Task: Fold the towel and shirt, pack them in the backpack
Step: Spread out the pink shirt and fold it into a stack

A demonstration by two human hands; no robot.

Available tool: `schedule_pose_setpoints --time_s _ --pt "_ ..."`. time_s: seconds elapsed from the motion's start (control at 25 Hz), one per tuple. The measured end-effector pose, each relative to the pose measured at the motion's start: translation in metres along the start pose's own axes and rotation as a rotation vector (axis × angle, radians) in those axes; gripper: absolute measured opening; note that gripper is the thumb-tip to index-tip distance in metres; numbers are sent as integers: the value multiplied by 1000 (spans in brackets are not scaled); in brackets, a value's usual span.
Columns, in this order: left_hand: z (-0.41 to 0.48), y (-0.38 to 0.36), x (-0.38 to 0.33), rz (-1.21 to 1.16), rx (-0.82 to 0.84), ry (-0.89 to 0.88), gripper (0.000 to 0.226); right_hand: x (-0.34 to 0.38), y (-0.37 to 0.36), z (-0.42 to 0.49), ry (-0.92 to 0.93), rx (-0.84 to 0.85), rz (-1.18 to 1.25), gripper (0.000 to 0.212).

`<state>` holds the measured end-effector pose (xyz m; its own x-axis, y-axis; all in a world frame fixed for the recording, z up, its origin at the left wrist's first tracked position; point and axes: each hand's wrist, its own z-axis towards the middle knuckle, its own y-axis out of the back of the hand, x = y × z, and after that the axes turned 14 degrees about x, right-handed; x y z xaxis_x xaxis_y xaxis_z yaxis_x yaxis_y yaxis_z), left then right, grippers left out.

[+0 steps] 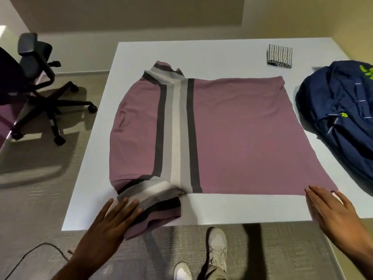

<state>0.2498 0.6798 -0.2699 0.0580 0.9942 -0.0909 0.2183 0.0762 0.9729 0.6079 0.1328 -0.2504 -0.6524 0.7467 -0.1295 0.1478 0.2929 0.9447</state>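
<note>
Shirt (232, 134) lies flat on the tabletop (222, 207), long axis left to right across the person, collar end left, the left hand (113, 221) pressing straight fingers on the near sleeve (155, 203), the right hand (333, 209) flat, equally near, at the near hem corner.

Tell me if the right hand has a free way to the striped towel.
Probably yes: only the flat shirt lies between the right hand and the towel; the backpack sits aside, though it's far across.
</note>
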Motion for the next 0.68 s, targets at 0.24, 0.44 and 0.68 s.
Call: schedule_pose_setpoints --time_s 0.24,0.44,0.68 --pt "26 61 10 -492 -275 231 46 0 39 31 -46 -77 -34 21" --pt "94 132 35 -605 -404 425 42 -28 91 88 -81 -78 127 29" --pt "196 172 96 -574 -469 538 35 -56 146 197 44 -204 -72 26"
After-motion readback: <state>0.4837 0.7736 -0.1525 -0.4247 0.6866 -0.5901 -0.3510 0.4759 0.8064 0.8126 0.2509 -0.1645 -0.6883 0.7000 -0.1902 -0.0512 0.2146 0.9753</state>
